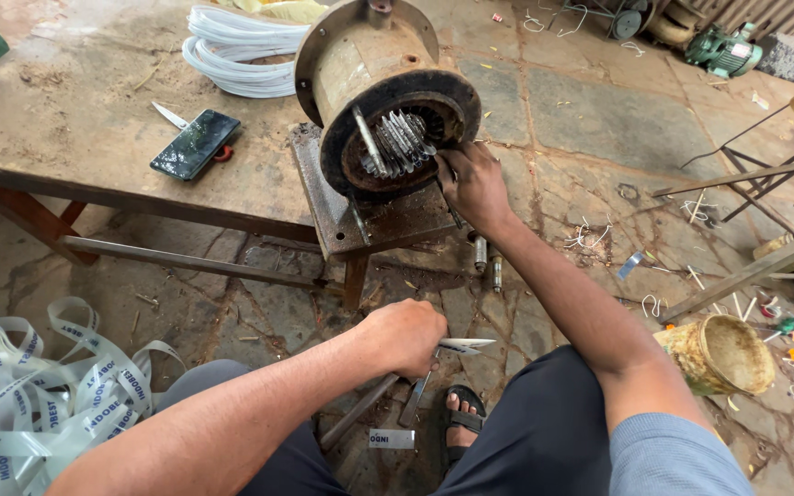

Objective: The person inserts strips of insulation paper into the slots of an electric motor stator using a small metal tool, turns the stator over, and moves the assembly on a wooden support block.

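Observation:
A rusty round motor stator housing (pixel 360 64) lies on its side on a small metal stand (pixel 323 197), its open end facing me with white strips (pixel 399 142) sticking out of the slots. My right hand (pixel 472 184) rests at the lower right rim of the opening, fingers closed around a thin tool there. Lower down, near my knees, my left hand (pixel 404 335) is closed on a bunch of thin white strips (pixel 466 346) whose pointed ends stick out to the right. A long dark bar (pixel 360 411) lies just below that hand.
A worn wooden table (pixel 75 101) at left carries a dark phone (pixel 195 143), a blade and coiled white tubing (pixel 241 50). Printed white tape (pixel 39 395) is heaped at lower left. A rusty tin (pixel 723 354) stands right of my knee; metal frames and scraps lie on the stone floor.

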